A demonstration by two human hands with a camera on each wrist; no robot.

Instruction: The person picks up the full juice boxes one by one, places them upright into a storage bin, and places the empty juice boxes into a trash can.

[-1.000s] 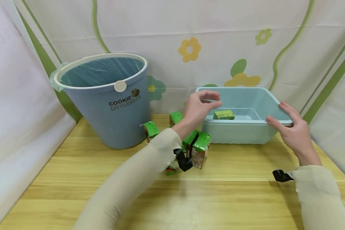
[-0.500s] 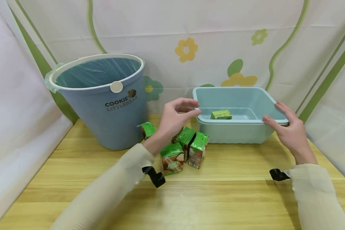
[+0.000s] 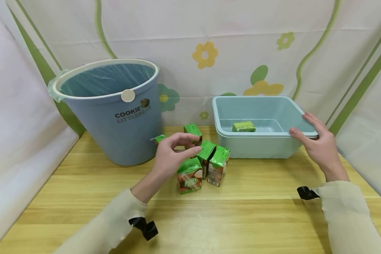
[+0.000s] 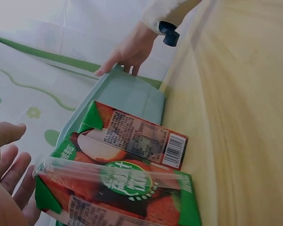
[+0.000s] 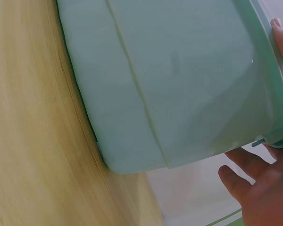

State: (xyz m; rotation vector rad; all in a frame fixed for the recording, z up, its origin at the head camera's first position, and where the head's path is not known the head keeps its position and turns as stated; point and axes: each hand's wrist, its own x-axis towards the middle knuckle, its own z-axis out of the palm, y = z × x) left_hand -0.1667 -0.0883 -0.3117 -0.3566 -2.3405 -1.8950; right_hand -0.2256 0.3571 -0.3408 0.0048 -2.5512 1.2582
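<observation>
Several small drink cartons with green tops stand in a cluster mid-table; a front carton (image 3: 189,178) carries a straw in clear wrap. Just above and left of them is my left hand (image 3: 169,155), with nothing held and its thumb and fingers apart. The left wrist view shows its fingers beside a carton (image 4: 127,188); whether they touch is unclear. My right hand (image 3: 324,148) grips the right corner of a light blue plastic tub (image 3: 257,146), thumb over the rim, fingers along the outer side (image 5: 247,172). One green-topped carton (image 3: 243,126) lies inside the tub.
A blue bucket (image 3: 136,134) with a pale rim and plastic liner stands at the left, close to one carton. Behind everything hangs a white cloth (image 3: 177,31) with flowers. Wooden table (image 3: 235,225) extends toward me.
My left hand has come back from over the tub, moving left and down to the cartons. The right hand has kept its hold on the tub.
</observation>
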